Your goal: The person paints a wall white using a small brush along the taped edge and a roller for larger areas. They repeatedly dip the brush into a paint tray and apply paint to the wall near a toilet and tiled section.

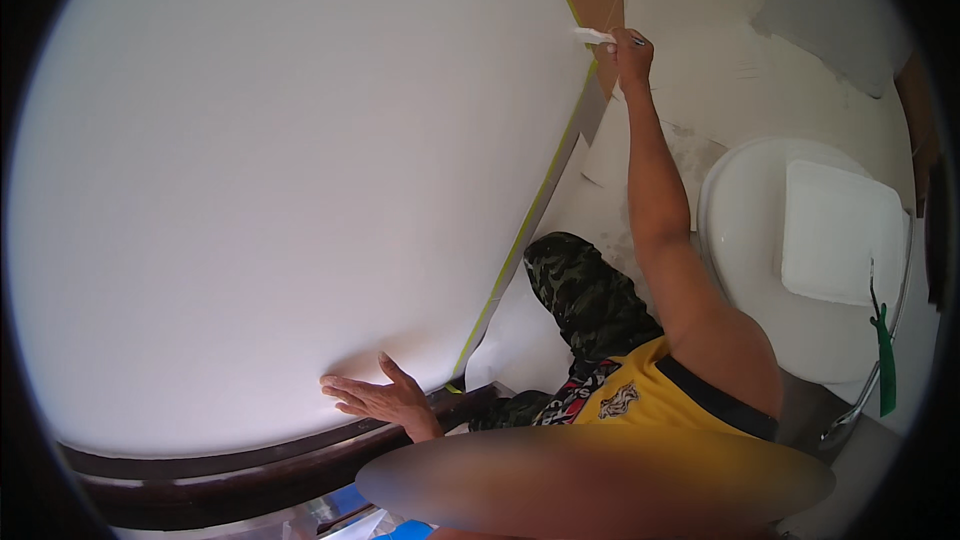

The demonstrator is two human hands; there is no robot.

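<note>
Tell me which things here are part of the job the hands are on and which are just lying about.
In use:
- right hand holding a small white tool at the wall's corner edge
- left hand pressed flat on the white wall
- yellow masking tape along the wall edge

Lying about:
- white toilet
- green-handled tool beside it
- dark wooden trim

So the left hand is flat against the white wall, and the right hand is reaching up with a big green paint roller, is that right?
Not quite. The left hand does lie flat on the white wall, but the right hand holds a small white tool, not a big green roller, at the taped edge. The head view shows it.
</note>
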